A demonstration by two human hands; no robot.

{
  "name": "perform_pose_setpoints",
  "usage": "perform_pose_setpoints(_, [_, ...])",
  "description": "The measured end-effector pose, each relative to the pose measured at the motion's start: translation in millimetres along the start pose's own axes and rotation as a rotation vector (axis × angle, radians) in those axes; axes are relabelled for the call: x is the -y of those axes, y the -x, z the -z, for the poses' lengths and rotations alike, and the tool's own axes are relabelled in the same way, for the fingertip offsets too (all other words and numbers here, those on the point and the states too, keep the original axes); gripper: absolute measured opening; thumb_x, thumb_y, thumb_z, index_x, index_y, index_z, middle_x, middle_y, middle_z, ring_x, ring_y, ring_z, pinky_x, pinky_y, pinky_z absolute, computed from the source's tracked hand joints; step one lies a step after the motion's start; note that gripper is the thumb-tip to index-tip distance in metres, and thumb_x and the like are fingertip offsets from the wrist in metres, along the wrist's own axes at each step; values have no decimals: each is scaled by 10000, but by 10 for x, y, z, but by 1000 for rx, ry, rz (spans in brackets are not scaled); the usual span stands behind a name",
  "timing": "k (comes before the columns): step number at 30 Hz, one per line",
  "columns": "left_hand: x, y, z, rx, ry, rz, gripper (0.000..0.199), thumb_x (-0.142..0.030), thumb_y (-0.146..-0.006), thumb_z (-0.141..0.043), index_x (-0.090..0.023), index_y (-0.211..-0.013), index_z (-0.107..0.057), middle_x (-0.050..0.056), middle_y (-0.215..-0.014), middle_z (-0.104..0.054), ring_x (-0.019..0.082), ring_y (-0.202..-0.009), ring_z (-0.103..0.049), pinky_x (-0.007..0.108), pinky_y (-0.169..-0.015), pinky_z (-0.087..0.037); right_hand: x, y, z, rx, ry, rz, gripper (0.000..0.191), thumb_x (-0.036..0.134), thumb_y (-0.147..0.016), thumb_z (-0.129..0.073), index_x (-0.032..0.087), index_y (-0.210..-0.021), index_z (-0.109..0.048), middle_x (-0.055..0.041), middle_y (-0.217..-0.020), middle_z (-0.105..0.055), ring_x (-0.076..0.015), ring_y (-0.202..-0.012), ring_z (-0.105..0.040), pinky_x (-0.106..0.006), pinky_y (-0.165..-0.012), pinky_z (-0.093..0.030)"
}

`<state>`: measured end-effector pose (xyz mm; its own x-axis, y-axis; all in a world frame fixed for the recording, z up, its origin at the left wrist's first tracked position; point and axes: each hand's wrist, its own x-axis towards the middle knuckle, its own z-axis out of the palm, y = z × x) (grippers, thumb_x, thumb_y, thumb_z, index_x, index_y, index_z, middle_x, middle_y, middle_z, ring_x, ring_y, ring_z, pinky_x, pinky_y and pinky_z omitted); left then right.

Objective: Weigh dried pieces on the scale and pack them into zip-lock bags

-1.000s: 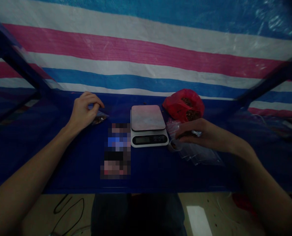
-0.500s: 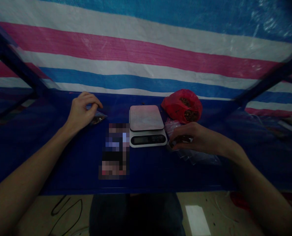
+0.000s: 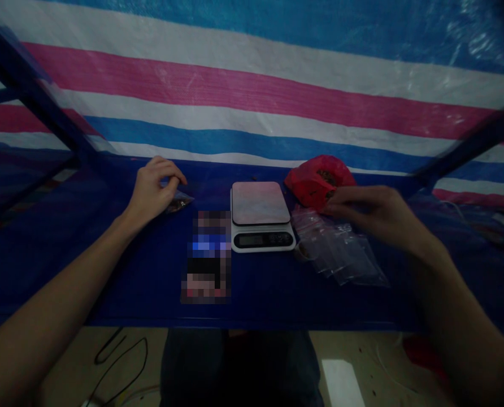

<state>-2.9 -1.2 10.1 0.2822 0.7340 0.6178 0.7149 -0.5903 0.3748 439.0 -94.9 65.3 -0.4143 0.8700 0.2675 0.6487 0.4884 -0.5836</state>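
The right grip (image 3: 374, 210), fingers narrowed, is at a crumpled red plastic bag (image 3: 306, 182), likely placed for easy reach; the curled left grip (image 3: 155, 185) adjoins a small clear plastic bag (image 3: 181, 202), perhaps steadying it. I cannot tell what either holds.

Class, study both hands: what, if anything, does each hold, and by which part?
It cannot be told: the left hand covers part of a small bag, hiding any grip; the right hand overlaps the red bag, its grip unclear.
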Motion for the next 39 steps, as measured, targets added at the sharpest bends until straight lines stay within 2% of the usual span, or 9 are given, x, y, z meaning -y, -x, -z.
perform_pose_setpoints(2, [-13, -4, 3, -3, 9, -1, 250, -174, -856, -475, -235, -710, -669, 21, -793, -687, 216, -882, -602, 395, -896, -463, -226, -9, 146, -281, 119, -136, 284, 436, -939, -658, 173, -909, -761, -68, -841, -757, -217, -754, -681, -313, -685, -507])
perform_pose_setpoints(4, [-23, -7, 5, -3, 6, 5, 255, -189, -858, -471, -232, -701, -667, 22, -782, -680, 217, -886, -599, 396, -890, -467, -505, -45, 244, -327, 278, -237, 251, 331, -932, -619, 144, -1001, -771, -115, -912, -779, -251, -778, -697, -344, -700, -505])
perform_pose_setpoints(7, [-25, -8, 4, 10, 6, -9, 264, -185, -862, -462, -209, -716, -680, 27, -790, -681, 208, -894, -594, 394, -895, -473, -891, -164, 249, -69, 420, -241, 255, 123, -844, -567, 109, -982, -782, -171, -969, -780, -283, -809, -701, -383, -755, -517])
perform_pose_setpoints(11, [-7, -1, -12, 11, 25, -21, 263, -164, -838, -458, -209, -708, -683, 32, -778, -688, 209, -879, -595, 410, -882, -479, -1142, -411, 77, 137, 500, -17, 269, 114, -809, -583, 114, -1014, -757, -209, -1141, -727, -333, -992, -690, -441, -919, -531])
perform_pose_setpoints(16, [9, 10, -31, -17, 40, -21, 262, -149, -836, -467, -213, -706, -685, 34, -774, -690, 216, -887, -601, 408, -864, -484, -1198, -574, -126, 108, 462, 46, 356, 129, -810, -578, 143, -1141, -709, -181, -1258, -676, -330, -1145, -665, -502, -1076, -502])
perform_pose_setpoints(20, [2, 12, -32, -11, 40, -31, 268, -147, -846, -468, -217, -707, -687, 26, -783, -693, 208, -891, -601, 398, -872, -482, -1177, -477, -174, 29, 535, 63, 406, 110, -849, -501, 113, -1208, -692, -219, -1342, -623, -364, -1165, -653, -515, -1041, -523])
perform_pose_setpoints(26, [-9, 12, -53, 65, 44, -52, 247, -167, -839, -475, -217, -737, -694, 27, -804, -715, 221, -902, -599, 408, -876, -482, -1076, -399, -83, -10, 609, 76, 427, 87, -801, -497, 90, -1171, -710, -205, -1243, -691, -367, -1187, -650, -493, -1030, -520])
perform_pose_setpoints(30, [-13, 10, -69, 107, 60, -61, 227, -193, -847, -496, -230, -771, -707, 26, -823, -727, 229, -922, -605, 399, -868, -490, -983, -395, -31, -78, 640, 0, 367, 129, -873, -482, 102, -1144, -728, -212, -1207, -711, -379, -1098, -679, -500, -965, -530])
perform_pose_setpoints(39, [-110, 2, -31, 205, 71, -50, 229, -282, -888, -516, -217, -871, -735, 47, -856, -732, 238, -910, -617, 417, -882, -496, -907, -372, -12, -204, 472, -80, 271, 208, -893, -569, 132, -1065, -764, -192, -1115, -759, -348, -1005, -707, -464, -926, -531])
